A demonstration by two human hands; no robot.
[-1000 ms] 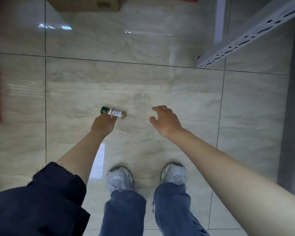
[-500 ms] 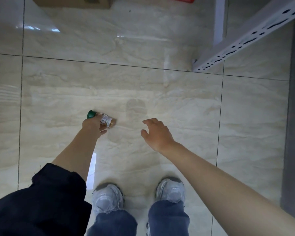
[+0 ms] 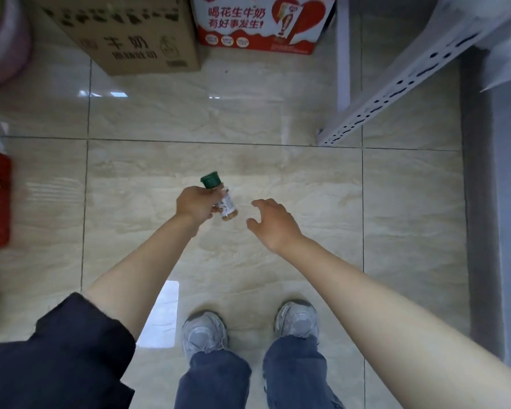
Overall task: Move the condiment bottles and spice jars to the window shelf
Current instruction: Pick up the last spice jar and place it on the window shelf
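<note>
**Spice jar lifted off the floor**

Raised since a second ago: spice jar point(image 3: 222, 199), clear glass, green ribbed cap, tan powder, tilted cap-up above the glossy beige tile floor point(image 3: 278, 172). Left hand point(image 3: 196, 203) grips its middle, fingers curled round the label. Right hand point(image 3: 273, 223) just beside, fingers spread, holding nothing. Bare tiles ahead; cardboard box point(image 3: 121, 33), red milk carton point(image 3: 263, 25), perforated white shelf rail point(image 3: 396, 87) beyond.

floor tiles point(image 3: 278, 160): glossy stone-look | box point(image 3: 124, 33): matt cardboard | rack point(image 3: 396, 93): perforated painted metal
</note>
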